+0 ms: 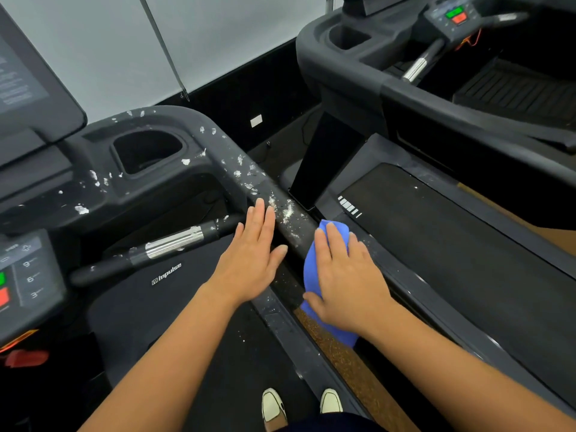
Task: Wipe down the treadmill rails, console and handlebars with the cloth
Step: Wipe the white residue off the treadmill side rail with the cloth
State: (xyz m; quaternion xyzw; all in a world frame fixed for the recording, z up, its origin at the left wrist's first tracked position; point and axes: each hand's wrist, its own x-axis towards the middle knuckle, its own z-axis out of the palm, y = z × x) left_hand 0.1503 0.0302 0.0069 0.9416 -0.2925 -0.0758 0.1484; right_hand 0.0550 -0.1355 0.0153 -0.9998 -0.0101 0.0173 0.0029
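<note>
A dark treadmill handlebar (249, 179) runs diagonally from the console toward me, speckled with white flakes. My right hand (346, 275) presses a blue cloth (311, 266) over the near end of this bar. My left hand (252, 260) lies flat with fingers apart against the inner side of the same bar, holding nothing. The console (103, 185) with a cup holder (146, 151) is flecked with white bits too. A shorter grip with a chrome band (174, 243) sticks out below it. The side rail (280, 319) under my hands carries white crumbs.
A second treadmill (452, 98) stands close on the right, its belt (452, 232) beside my right hand. A button panel (28, 275) sits at the left edge. My two shoes (299, 403) stand on the belt. A grey wall rises behind.
</note>
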